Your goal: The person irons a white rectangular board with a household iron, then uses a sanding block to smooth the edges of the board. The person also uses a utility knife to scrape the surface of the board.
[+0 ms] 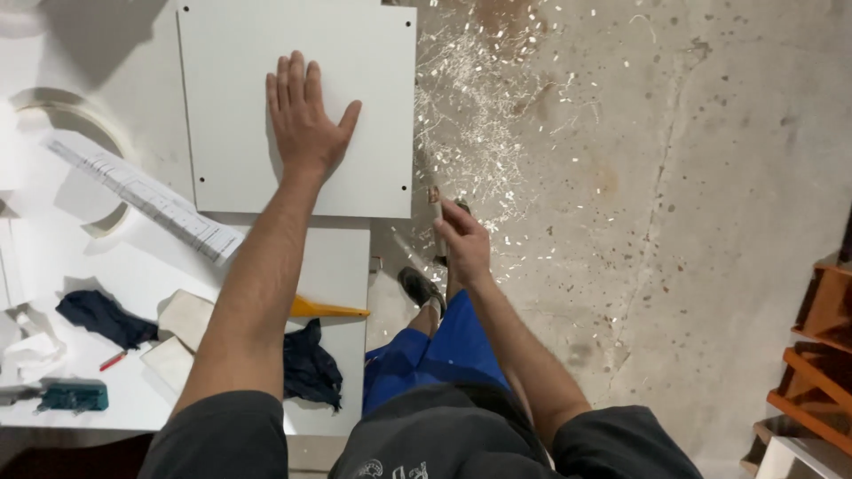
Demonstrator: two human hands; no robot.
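My left hand (304, 113) lies flat, fingers spread, on a white rectangular panel (231, 106) with small holes near its corners. The panel rests on a white worktable (342, 257). My right hand (463, 241) is off the table's right edge, over the concrete floor, closed around a thin pale stick-like tool (436, 211) with a brownish tip pointing up. What kind of tool it is cannot be made out.
On the table lie a printed paper strip (146, 197), dark blue rags (311, 364), a yellow wedge (324, 310), a red pencil (113, 360) and a teal tool (73, 396). White shavings (470, 115) litter the floor. Orange wooden frames (821, 355) stand at right.
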